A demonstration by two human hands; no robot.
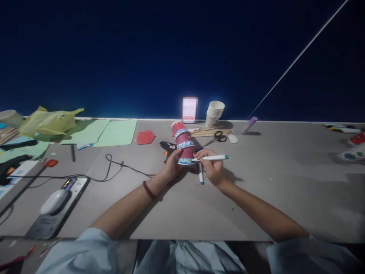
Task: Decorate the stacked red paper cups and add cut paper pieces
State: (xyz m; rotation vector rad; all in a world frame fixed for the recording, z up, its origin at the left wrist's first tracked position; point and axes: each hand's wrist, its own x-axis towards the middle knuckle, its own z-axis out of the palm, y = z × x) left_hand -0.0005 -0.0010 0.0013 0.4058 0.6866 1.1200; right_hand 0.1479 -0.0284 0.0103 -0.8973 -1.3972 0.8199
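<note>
A stack of decorated paper cups (184, 146), red with blue and white bands, lies tilted on the grey table (256, 190). My left hand (172, 165) grips the stack's lower end from the left side. My right hand (212, 167) holds a white marker with a teal cap (212, 157), its tip touching the rim of the lowest cup. Another white marker with a blue end (201, 175) lies on the table just under my right hand.
Behind the cups are a stack of plain white cups (215, 113), scissors (218, 137), wooden sticks (208, 132), a black glue gun (167, 146) with its cable, red paper (145, 137) and green sheets (114, 133). A phone and white mouse (54, 201) lie at the left.
</note>
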